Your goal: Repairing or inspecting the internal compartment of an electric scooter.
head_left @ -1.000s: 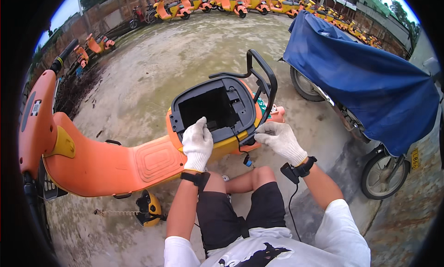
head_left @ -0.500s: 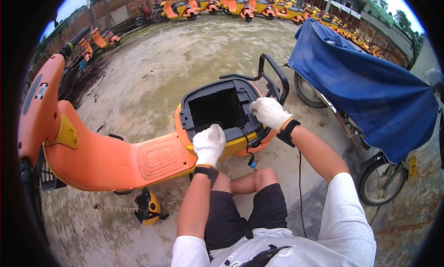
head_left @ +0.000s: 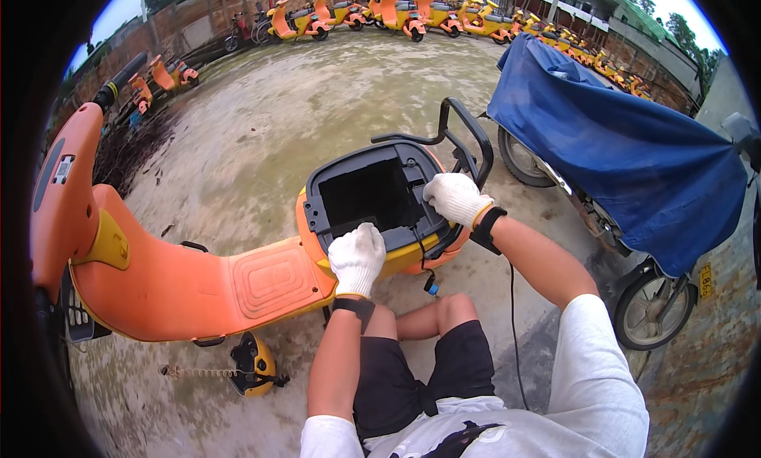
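Scooter (head_left: 273, 279), orange and yellow, stands on the grey ground (head_left: 238, 117) with its front to the left. Its big dark hole (head_left: 365, 192) is open at the top, with a dark grey rim (head_left: 315, 208) all around. The left hand (head_left: 357, 256), gloved in white, is at the near edge of the rim with its fingers curled in. The right hand (head_left: 457, 198), gloved too, is at the rim's right side with its fingers bent. I cannot tell if either hand has hold of anything. Between them, a black wire (head_left: 420, 248) with a blue plug (head_left: 430, 286) hangs down the near side.
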The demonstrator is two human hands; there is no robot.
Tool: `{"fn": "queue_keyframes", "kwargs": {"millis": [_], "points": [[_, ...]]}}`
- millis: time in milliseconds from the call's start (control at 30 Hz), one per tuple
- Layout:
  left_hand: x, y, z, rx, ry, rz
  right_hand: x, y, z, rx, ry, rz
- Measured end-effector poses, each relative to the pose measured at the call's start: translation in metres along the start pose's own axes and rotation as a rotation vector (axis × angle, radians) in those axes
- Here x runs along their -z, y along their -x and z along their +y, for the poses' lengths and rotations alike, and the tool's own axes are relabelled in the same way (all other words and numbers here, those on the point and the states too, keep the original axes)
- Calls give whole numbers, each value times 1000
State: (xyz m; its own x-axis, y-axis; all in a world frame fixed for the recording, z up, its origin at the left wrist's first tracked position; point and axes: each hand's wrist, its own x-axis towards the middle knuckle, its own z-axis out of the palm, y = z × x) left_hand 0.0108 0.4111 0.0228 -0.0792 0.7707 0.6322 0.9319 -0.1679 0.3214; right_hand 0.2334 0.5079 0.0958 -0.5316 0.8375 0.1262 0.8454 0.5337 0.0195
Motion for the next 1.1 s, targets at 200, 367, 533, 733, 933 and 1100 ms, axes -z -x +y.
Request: {"fn": "queue_keyframes", "kwargs": {"millis": [200,367,533,733,933,1100], "points": [[2,0,2,3,-5,-5,6,0,0,-118,-173,-6],[3,0,1,-16,-20,22,-5,0,8,50,-177,56],[3,-1,2,40,1,-74,-10,10,18,153,-253,156],[3,-1,1,37,1,-67,-4,11,18,129,-109,176],[1,-1,0,3,-18,-12,-1,12,8,138,35,154],[3,0,0,41,-7,-75,-3,17,7,157,74,179]]}}
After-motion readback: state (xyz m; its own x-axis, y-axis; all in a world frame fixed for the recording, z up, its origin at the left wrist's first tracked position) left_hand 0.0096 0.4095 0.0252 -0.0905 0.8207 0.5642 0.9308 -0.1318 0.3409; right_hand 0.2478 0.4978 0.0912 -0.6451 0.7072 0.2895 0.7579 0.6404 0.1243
